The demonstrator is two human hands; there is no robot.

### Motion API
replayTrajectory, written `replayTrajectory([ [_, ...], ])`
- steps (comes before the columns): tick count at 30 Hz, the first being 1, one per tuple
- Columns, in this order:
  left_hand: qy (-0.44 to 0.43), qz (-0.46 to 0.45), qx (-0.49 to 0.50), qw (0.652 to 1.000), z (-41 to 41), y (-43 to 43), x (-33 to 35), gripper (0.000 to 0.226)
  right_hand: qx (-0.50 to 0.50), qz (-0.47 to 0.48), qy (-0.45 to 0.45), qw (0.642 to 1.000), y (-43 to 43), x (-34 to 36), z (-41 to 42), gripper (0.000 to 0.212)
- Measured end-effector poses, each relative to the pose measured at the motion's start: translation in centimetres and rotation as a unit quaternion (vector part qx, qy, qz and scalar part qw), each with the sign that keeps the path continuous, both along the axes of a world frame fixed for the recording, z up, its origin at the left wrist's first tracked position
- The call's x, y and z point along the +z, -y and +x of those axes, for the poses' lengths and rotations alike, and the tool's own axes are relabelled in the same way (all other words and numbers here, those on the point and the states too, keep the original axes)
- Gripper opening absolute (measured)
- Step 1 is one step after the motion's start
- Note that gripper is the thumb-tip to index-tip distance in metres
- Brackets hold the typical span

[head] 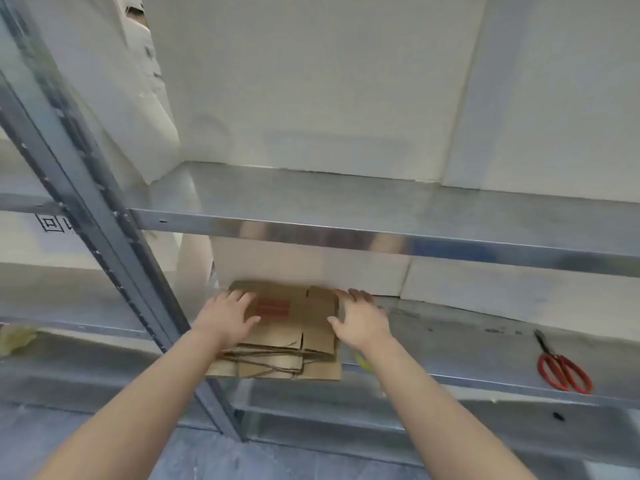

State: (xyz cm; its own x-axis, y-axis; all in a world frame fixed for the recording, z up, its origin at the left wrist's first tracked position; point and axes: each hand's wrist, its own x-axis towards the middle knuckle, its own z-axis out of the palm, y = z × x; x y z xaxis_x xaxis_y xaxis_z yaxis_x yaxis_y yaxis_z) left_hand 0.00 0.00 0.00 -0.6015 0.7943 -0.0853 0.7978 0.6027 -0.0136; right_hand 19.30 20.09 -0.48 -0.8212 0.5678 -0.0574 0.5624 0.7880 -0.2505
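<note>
A stack of flattened brown cardboard boxes (287, 327) lies on the lower metal shelf (460, 344), its front edge hanging a little over the shelf lip. The top sheet bears a red printed mark. My left hand (227, 317) rests flat on the left part of the stack with straight fingers. My right hand (362, 317) lies flat on the stack's right edge, fingers spread and pointing toward the back of the shelf.
Red-handled scissors (562, 368) lie on the same shelf at the right. An upper metal shelf (381, 233) carries large white boxes (311, 98). A slanted grey upright post (114, 265) stands left of the stack. More white boxes stand behind the stack.
</note>
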Motion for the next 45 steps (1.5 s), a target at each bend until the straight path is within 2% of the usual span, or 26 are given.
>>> replayTrajectory([
  [4, 0.067, -0.017, 0.04, 0.997, -3.4, 1.6, -3.3, 0.062, -0.054, -0.087, 0.044, 0.994, 1.0, -3.9, -2.2, 0.065],
  [8, 0.125, -0.022, 0.076, 0.989, -4.8, 3.2, -6.7, 0.066, -0.099, -0.148, 0.031, 0.984, 1.2, -7.1, -3.3, 0.067],
  [12, 0.225, 0.097, 0.174, 0.954, -5.5, 2.7, -8.0, 0.07, -0.149, -0.226, -0.006, 0.963, 1.3, -9.1, -4.4, 0.068],
  [16, 0.26, 0.173, 0.245, 0.918, -6.0, 2.2, -8.3, 0.068, -0.164, -0.272, -0.038, 0.947, 1.0, -10.2, -5.2, 0.067],
  [27, 0.317, 0.192, 0.21, 0.905, -6.2, 0.1, -6.2, 0.073, -0.198, -0.309, -0.128, 0.921, -2.1, -9.4, -3.2, 0.076],
  [34, 0.338, 0.19, 0.175, 0.905, -1.0, -5.8, -5.2, 0.078, -0.222, -0.303, -0.164, 0.912, -6.5, -8.8, 3.3, 0.077],
  [40, 0.349, 0.204, 0.149, 0.903, 8.0, -13.5, -5.4, 0.084, -0.244, -0.28, -0.167, 0.913, -12.6, -9.2, 13.0, 0.077],
  [45, 0.4, 0.231, 0.199, 0.865, 17.8, -19.1, -6.7, 0.098, -0.258, -0.269, -0.169, 0.912, -18.5, -8.6, 21.7, 0.078],
])
